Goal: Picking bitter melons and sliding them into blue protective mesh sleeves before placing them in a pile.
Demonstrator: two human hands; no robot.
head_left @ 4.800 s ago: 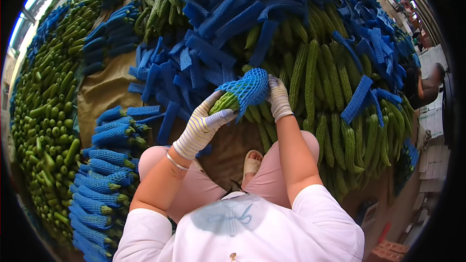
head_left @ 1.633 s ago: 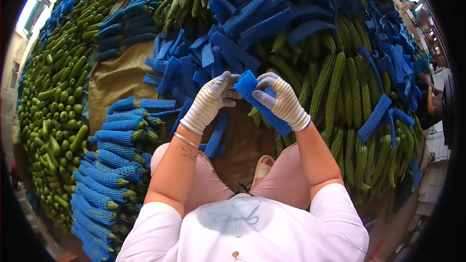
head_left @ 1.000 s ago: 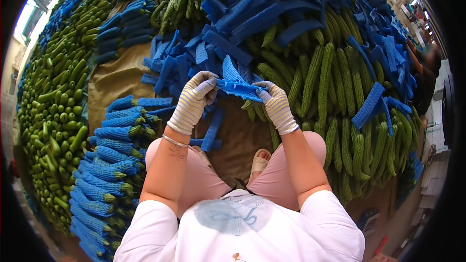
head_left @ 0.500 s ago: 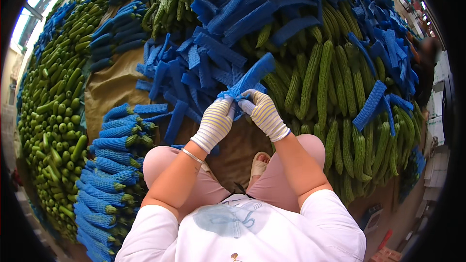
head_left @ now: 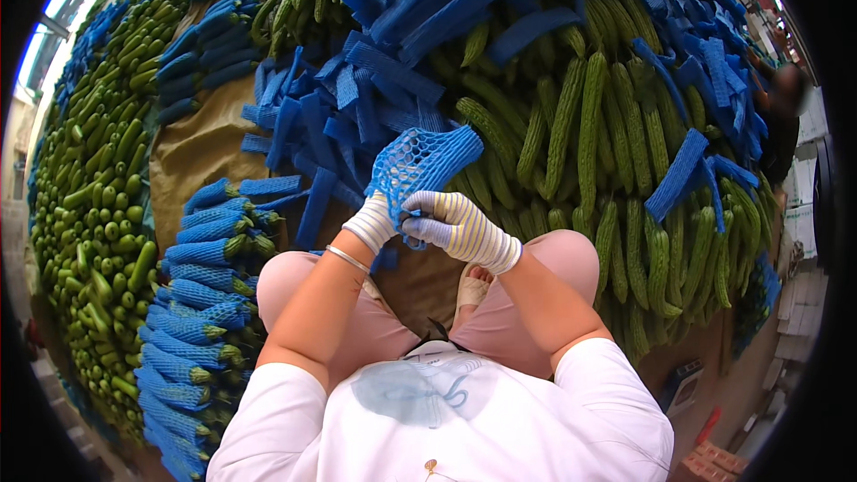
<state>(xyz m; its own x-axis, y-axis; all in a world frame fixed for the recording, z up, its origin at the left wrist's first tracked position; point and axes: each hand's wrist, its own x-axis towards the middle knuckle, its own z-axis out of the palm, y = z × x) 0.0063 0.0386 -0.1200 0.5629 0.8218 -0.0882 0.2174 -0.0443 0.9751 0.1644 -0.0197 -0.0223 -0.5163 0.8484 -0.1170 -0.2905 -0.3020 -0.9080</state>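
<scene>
A blue foam net sleeve point(head_left: 424, 161) is spread wide in front of me, its mesh stretched into large holes on the left side. My left hand point(head_left: 373, 219), in a striped knit glove, reaches into its near end; the mesh covers the fingers. With thumb and fingers my right hand point(head_left: 455, 225), gloved the same way, pinches the near rim of the sleeve. Just beyond lies a heap of loose flat blue net sleeves point(head_left: 308, 129). Long ridged green gourds point(head_left: 585, 134) lie in rows to the right of my hands.
Gourds in blue nets point(head_left: 192, 353) are stacked at my left. Further left is a large pile of smaller green vegetables point(head_left: 107, 205), beside a brown sheet point(head_left: 201, 147). More blue sleeves point(head_left: 714, 80) rest on the gourds at far right. My bent knees flank the work.
The sleeve, bunched between both hands before, is now spread open. My left hand has moved left and into its end; my right hand has shifted slightly left and nearer.
</scene>
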